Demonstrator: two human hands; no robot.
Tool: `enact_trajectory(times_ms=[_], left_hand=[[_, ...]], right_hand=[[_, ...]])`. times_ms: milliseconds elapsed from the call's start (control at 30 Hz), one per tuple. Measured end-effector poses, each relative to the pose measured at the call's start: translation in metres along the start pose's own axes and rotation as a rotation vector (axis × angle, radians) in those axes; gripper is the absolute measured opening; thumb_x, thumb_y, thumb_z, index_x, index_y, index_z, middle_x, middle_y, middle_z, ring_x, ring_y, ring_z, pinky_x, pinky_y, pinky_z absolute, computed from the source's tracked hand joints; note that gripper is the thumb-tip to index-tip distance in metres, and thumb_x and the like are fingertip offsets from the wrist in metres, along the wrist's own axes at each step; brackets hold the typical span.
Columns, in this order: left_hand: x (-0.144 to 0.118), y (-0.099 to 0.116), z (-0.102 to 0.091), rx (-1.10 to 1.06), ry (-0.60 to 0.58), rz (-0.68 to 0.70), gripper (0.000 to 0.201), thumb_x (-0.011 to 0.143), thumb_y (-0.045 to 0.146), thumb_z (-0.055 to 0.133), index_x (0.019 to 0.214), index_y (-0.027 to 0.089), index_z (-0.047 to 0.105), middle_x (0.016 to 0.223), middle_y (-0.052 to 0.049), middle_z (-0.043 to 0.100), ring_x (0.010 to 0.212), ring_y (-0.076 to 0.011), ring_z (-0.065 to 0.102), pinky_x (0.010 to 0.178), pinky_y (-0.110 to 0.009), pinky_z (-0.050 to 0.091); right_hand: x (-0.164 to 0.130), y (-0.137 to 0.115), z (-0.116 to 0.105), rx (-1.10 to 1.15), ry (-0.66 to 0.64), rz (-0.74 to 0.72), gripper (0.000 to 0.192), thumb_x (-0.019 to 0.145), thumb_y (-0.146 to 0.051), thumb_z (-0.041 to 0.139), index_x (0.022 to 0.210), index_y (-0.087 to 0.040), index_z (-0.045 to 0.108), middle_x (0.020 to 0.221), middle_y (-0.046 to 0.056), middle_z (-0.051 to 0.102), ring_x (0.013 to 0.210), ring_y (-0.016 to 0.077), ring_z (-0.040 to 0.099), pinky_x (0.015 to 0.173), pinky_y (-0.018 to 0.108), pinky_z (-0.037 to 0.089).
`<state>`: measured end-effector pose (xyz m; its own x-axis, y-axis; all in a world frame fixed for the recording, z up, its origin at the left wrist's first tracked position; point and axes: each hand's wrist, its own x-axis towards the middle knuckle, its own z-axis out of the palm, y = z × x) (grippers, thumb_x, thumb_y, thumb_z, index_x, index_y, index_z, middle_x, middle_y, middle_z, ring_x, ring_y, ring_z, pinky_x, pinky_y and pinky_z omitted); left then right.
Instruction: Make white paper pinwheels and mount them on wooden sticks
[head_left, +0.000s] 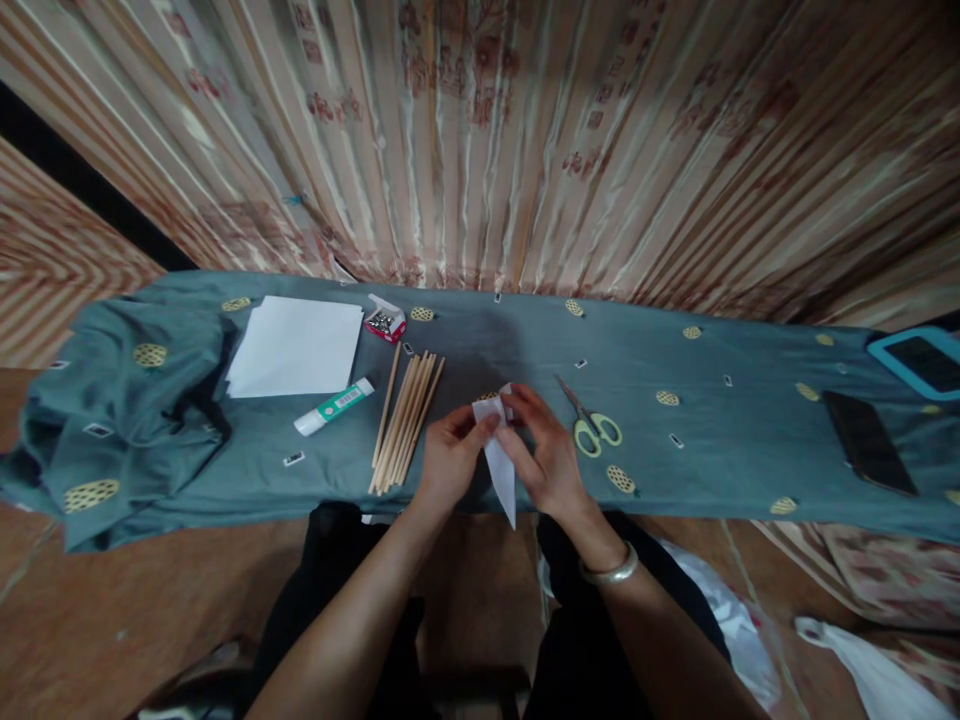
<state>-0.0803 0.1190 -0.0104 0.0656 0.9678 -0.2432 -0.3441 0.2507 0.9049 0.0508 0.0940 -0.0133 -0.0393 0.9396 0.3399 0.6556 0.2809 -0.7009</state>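
Note:
A folded piece of white paper is held up between my two hands, over the front edge of the cloth-covered table. My left hand pinches its upper left side with thumb and fingers. On the other side, my right hand grips the paper's top right part, fingers curled behind it. The paper tapers to a point that hangs downward. Just left of my left hand lie several wooden sticks in a loose bundle. Scissors with pale green handles rest to the right of my right hand.
A stack of white paper lies at the left, with a glue stick in front of it. Beside the stack stands an open small box of metal pins or tacks. A dark phone and a blue-framed device lie far right.

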Motion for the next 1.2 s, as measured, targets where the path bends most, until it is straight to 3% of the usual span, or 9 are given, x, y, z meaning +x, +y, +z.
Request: enact_trajectory(times_ms=[100,167,300,400,533,700,1000,1100,1200], left_hand=[[0.002,0.004,-0.002,0.026,0.018,0.021,0.025,0.055,0.034,0.082,0.069,0.015,0.072,0.063,0.001,0.068,0.059,-0.0118,0.056,0.06,-0.024,0.045],[0.004,0.007,-0.004,0.037,0.044,0.036,0.025,0.055,0.035,0.082,0.069,0.016,0.072,0.063,0.001,0.068,0.058,-0.0117,0.056,0.059,-0.024,0.045],[0.009,0.01,-0.012,0.008,0.125,0.045,0.032,0.052,0.038,0.083,0.072,0.015,0.073,0.062,0.0,0.068,0.056,-0.0125,0.057,0.057,-0.025,0.046],[0.011,0.011,-0.022,-0.01,0.178,0.045,0.036,0.05,0.038,0.085,0.075,0.014,0.074,0.064,0.0,0.069,0.057,-0.0124,0.059,0.058,-0.025,0.047],[0.011,0.013,-0.034,0.046,0.184,0.032,0.037,0.052,0.04,0.085,0.075,0.013,0.074,0.065,-0.001,0.069,0.056,-0.0116,0.058,0.058,-0.024,0.047],[0.01,0.011,-0.039,0.124,0.152,0.015,0.036,0.049,0.043,0.086,0.067,0.014,0.072,0.059,0.0,0.065,0.052,-0.0104,0.054,0.05,-0.022,0.043],[0.013,0.012,-0.04,0.169,0.174,0.04,0.03,0.053,0.04,0.082,0.063,0.015,0.069,0.053,0.002,0.06,0.045,-0.0086,0.05,0.045,-0.021,0.041],[0.014,0.016,-0.041,0.152,0.195,0.079,0.026,0.055,0.037,0.08,0.061,0.015,0.067,0.052,0.002,0.06,0.044,-0.0088,0.05,0.042,-0.02,0.039],[0.015,0.019,-0.043,0.132,0.22,0.104,0.024,0.057,0.035,0.08,0.062,0.015,0.067,0.052,0.001,0.06,0.041,-0.0092,0.051,0.039,-0.02,0.038]], right_hand=[[-0.002,-0.007,0.004,0.054,-0.024,-0.014,0.056,0.087,-0.049,0.057,0.132,-0.015,0.055,0.14,0.016,0.054,0.131,0.0283,0.05,0.109,0.047,0.042],[-0.001,-0.008,0.002,0.101,0.02,0.013,0.046,0.089,-0.043,0.055,0.126,-0.017,0.061,0.134,0.014,0.06,0.126,0.0266,0.055,0.108,0.044,0.042],[0.006,0.004,-0.009,0.307,0.14,0.27,0.031,0.087,-0.042,0.057,0.101,-0.02,0.074,0.098,0.006,0.076,0.091,0.0239,0.069,0.086,0.04,0.054],[0.009,0.015,-0.019,0.562,0.256,0.506,0.03,0.072,-0.047,0.073,0.083,-0.02,0.077,0.075,0.002,0.076,0.068,0.0202,0.068,0.069,0.036,0.055],[0.01,0.021,-0.03,0.891,0.295,0.683,0.031,0.056,-0.046,0.083,0.071,-0.02,0.075,0.07,0.002,0.076,0.061,0.0175,0.067,0.062,0.03,0.054],[0.01,0.02,-0.039,1.02,0.265,0.791,0.03,0.05,-0.041,0.087,0.065,-0.02,0.073,0.068,0.001,0.075,0.06,0.0175,0.068,0.056,0.027,0.053],[0.013,0.041,-0.048,0.938,0.334,0.709,0.026,0.056,-0.041,0.083,0.065,-0.02,0.071,0.062,0.0,0.072,0.055,0.0122,0.063,0.053,0.022,0.049],[0.011,0.054,-0.058,0.692,0.37,0.617,0.028,0.066,-0.047,0.075,0.072,-0.02,0.072,0.071,0.002,0.074,0.063,0.0145,0.066,0.058,0.025,0.051],[0.002,0.062,-0.066,0.185,0.246,0.457,0.032,0.08,-0.047,0.062,0.093,-0.021,0.074,0.086,0.006,0.076,0.075,0.0203,0.068,0.072,0.035,0.053]])
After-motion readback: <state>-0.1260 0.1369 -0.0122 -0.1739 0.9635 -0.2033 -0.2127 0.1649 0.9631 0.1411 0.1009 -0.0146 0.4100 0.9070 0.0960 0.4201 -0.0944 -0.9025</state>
